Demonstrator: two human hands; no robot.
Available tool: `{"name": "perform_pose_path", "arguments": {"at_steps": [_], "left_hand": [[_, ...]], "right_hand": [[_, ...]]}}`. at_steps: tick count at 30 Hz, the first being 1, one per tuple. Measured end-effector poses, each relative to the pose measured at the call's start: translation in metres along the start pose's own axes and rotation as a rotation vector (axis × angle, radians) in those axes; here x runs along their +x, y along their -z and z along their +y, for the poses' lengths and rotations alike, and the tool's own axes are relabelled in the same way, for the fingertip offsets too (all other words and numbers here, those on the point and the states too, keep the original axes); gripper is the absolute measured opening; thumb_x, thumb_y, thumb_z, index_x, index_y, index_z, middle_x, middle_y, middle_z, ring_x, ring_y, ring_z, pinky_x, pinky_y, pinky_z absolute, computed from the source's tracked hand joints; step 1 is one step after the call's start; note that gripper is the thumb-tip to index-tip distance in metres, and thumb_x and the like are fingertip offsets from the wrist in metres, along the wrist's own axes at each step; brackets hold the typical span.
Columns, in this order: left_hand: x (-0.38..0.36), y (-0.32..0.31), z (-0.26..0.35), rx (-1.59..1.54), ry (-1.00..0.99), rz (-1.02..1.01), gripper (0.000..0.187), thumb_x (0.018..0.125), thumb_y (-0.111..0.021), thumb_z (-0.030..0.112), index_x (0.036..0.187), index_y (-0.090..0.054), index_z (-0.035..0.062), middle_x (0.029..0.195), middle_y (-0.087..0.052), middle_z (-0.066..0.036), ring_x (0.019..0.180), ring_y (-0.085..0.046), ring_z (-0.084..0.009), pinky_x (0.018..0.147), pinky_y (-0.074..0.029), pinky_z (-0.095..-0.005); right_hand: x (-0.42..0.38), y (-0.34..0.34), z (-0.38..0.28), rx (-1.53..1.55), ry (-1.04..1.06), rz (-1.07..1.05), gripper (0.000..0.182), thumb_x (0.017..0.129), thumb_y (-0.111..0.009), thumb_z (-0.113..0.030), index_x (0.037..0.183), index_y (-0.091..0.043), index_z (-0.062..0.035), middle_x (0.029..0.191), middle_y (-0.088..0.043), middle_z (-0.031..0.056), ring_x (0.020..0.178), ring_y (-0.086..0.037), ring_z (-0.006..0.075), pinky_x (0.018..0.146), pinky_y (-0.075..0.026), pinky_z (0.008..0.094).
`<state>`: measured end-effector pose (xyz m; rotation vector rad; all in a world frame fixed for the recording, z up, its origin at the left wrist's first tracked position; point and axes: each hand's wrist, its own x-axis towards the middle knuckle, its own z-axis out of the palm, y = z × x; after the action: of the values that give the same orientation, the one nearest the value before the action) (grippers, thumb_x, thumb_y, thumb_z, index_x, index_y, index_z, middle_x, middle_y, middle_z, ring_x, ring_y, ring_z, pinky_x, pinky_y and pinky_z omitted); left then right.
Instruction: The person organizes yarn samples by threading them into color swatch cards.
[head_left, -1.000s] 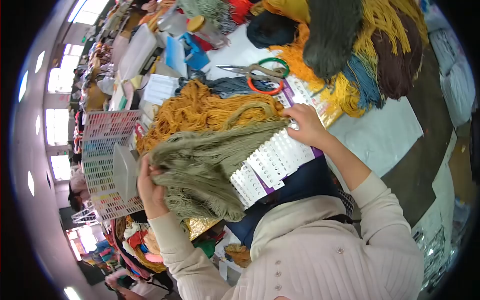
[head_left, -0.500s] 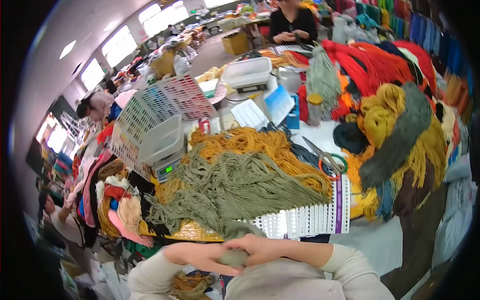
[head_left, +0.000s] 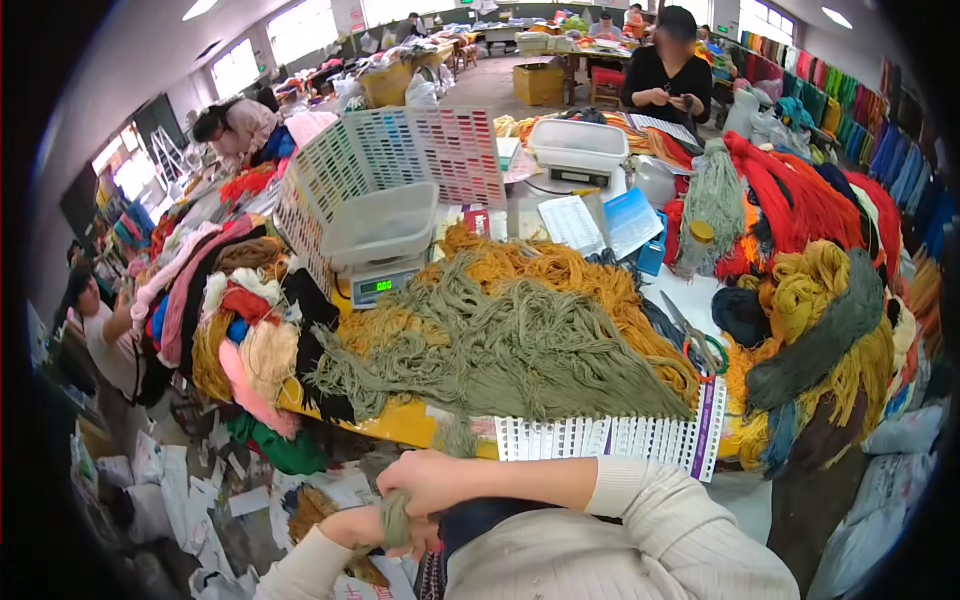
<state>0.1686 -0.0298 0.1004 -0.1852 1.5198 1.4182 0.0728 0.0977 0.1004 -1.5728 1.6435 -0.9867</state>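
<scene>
Grey-green yarn (head_left: pixel 397 520) forms a small bundle looped over my left hand (head_left: pixel 360 527), whose fingers curl beneath it close to my body. Crossing above, my right hand (head_left: pixel 425 482) grips the upper part of that bundle with bent fingers. A tuft of the same yarn (head_left: pixel 457 437) hangs over the table's front edge, just beyond my right hand. On the table lies a large spread heap of grey-green yarn (head_left: pixel 520 350), over orange-brown yarn (head_left: pixel 560 262). Part of the left fingers is hidden by the yarn and the right hand.
A scale (head_left: pixel 378 288) carries a clear tub (head_left: pixel 380 222) beside a standing colour-sample board (head_left: pixel 455 150). Scissors (head_left: pixel 690 325) lie right of the heap, above punched sample cards (head_left: pixel 600 437). Skeins (head_left: pixel 820 320) crowd the right. A co-worker in black (head_left: pixel 672 80) sits across the table.
My hands have moved left and nearer my body, and the right hand now crosses over the left. The yarn bundle shows more on the left hand. The view has turned and shifted.
</scene>
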Motion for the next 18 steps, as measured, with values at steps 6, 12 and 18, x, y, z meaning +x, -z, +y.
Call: {"name": "perform_pose_path", "arguments": {"at_steps": [6,12,18], "left_hand": [[-0.007,0.014,-0.034,-0.644,-0.755,-0.193,0.047,0.087,-0.032,0.038,0.093,-0.055,-0.0019,0.067,-0.057,-0.012,0.058,-0.053,-0.0158,0.054,-0.040,-0.0240],[-0.003,0.004,-0.046,-1.194,-0.947,1.033,0.043,0.086,-0.034,0.039,0.109,-0.044,0.0036,0.100,-0.054,-0.009,0.081,-0.051,-0.0154,0.075,-0.041,-0.0293],[0.031,-0.033,-0.115,-1.711,-0.638,0.346,0.040,0.083,-0.045,0.034,0.104,-0.048,-0.0002,0.101,-0.053,-0.018,0.092,-0.053,-0.0257,0.082,-0.041,-0.0382]], "right_hand": [[0.005,-0.050,0.033,1.182,-0.317,-0.500,0.029,0.065,-0.059,-0.004,0.091,-0.046,-0.0057,0.068,-0.055,0.0099,0.035,-0.037,0.0059,0.028,-0.030,0.0223],[0.013,-0.089,0.060,0.279,-0.196,-0.064,0.017,0.067,-0.051,-0.006,0.083,-0.049,-0.0087,0.067,-0.056,0.0123,0.047,-0.051,0.0190,0.038,-0.040,0.0323],[0.011,-0.095,0.033,-0.428,0.145,-0.267,0.023,0.064,-0.050,-0.009,0.086,-0.048,-0.0085,0.075,-0.055,0.0155,0.067,-0.055,0.0335,0.054,-0.045,0.0404]]}}
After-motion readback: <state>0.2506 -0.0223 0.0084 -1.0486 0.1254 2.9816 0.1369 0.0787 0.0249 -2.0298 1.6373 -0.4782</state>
